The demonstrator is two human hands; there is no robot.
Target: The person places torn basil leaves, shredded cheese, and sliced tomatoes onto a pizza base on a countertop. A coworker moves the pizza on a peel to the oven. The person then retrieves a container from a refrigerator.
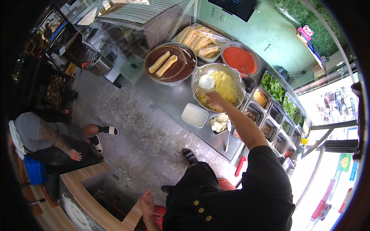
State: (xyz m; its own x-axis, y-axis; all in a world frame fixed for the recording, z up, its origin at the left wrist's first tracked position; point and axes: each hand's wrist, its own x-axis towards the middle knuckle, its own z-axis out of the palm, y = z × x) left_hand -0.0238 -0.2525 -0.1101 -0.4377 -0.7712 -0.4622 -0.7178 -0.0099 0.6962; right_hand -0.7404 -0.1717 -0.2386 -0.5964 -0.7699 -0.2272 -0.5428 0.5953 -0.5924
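Note:
My right hand (214, 99) reaches into a wide metal bowl (242, 85) lined with clear plastic. Its fingertips are down at the yellow shredded food (223, 82) and are partly hidden, so their grip is unclear. A small white cup (206, 82) lies in the food just beyond the fingers. My left hand (146, 203) hangs low at my side, away from the counter, with fingers loosely apart and nothing in it. Left of the bowl, two long bread rolls (162, 64) rest on a round brown board (149, 66).
The steel counter (169, 101) also carries a white tub (194, 115), a container of white creamy food (219, 123) with a spoon (227, 140), red sauce (239, 61), a bread tray (198, 38) and several topping pans (269, 125). A seated person (54, 134) is at the left.

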